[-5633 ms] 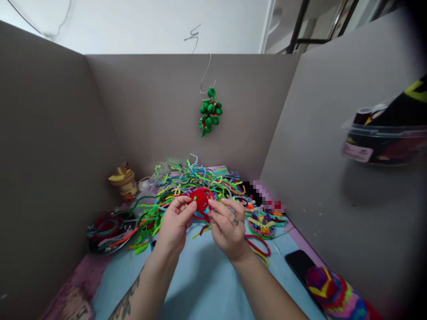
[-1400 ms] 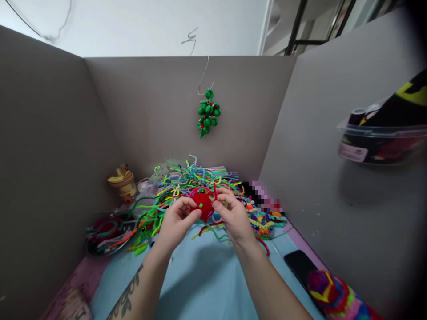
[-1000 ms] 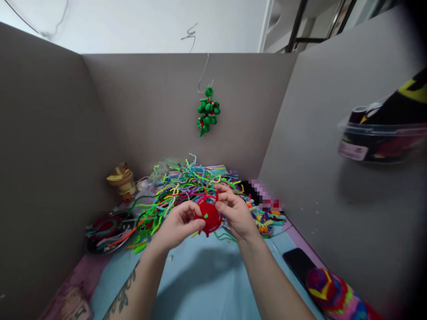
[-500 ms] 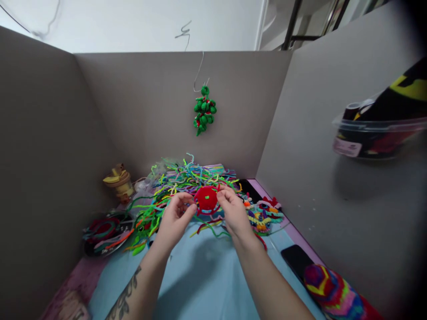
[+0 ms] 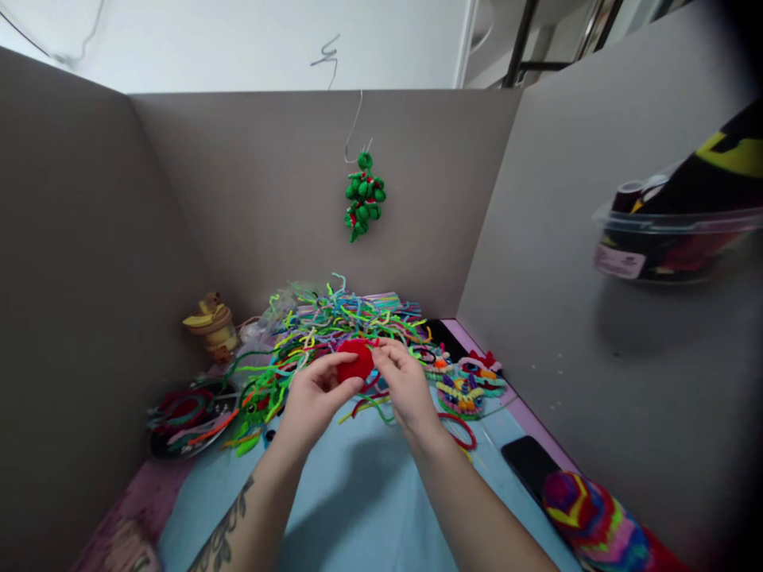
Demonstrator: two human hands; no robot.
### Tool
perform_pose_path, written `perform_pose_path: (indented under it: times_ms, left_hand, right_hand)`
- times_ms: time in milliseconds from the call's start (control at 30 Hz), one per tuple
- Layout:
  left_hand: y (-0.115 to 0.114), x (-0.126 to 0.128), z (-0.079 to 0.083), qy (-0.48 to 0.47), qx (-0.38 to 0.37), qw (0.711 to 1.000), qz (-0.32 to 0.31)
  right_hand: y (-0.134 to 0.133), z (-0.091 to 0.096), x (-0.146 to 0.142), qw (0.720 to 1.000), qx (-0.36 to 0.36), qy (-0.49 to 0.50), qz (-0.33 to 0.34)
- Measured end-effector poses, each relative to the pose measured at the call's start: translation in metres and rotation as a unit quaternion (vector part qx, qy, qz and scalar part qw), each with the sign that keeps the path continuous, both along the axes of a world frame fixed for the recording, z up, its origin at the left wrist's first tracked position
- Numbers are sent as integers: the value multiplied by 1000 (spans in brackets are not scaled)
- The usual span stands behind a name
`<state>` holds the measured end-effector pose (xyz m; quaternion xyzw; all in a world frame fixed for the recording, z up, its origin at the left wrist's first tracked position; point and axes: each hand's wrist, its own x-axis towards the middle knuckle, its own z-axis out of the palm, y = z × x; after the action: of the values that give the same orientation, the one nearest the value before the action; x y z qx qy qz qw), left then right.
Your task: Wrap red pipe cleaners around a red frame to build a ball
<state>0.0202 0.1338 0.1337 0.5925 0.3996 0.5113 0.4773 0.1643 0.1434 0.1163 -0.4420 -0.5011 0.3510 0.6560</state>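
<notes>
A small round red pipe-cleaner piece (image 5: 354, 360) is held up between both my hands above the blue mat (image 5: 358, 500). My left hand (image 5: 313, 400) pinches its lower left edge with thumb and fingers. On its right side, my right hand (image 5: 404, 387) grips it with closed fingers. Loose red and green stems hang just below the piece. A big heap of coloured pipe cleaners (image 5: 334, 322) lies right behind my hands.
Grey partition walls enclose the desk on three sides. A green pipe-cleaner cluster (image 5: 363, 195) hangs on a hook on the back wall. A dish of coils (image 5: 184, 413) and a yellow figurine (image 5: 208, 324) sit left; finished pieces (image 5: 468, 381), a black phone (image 5: 530, 469) and a clear box (image 5: 673, 238) sit right.
The red piece turned in my fingers; its green dot and outer loop no longer show. My hands dropped slightly and stayed on it throughout.
</notes>
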Motion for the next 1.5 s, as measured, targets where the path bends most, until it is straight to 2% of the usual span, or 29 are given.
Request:
perform_pose_path:
  times_ms: [67, 200, 267, 500, 733, 1000, 1267, 1500]
  left_hand:
    - [1, -1, 1, -30, -14, 999, -3]
    - [2, -2, 2, -90, -44, 995, 2]
    - [1, -2, 3, -106, -55, 993, 5]
    - [0, 0, 3, -128, -69, 989, 19]
    - [-2, 3, 3, -136, -65, 989, 2]
    - [-4, 2, 5, -113, -48, 992, 9]
    - [-2, -2, 3, -94, -36, 995, -12]
    - [0, -5, 4, -90, -61, 993, -48]
  right_hand:
    - [-1, 1, 2, 1000, 4, -3, -10]
    - [-6, 6, 5, 994, 29, -35, -97]
    - [-11, 9, 4, 990, 47, -61, -118]
    - [-20, 14, -3, 978, 86, -131, -136]
    - [-17, 10, -2, 985, 66, -105, -118]
    - [-18, 15, 0, 976, 128, -130, -116]
    - [-17, 18, 6, 984, 78, -147, -59]
    - [-13, 20, 16, 989, 5, -95, 115]
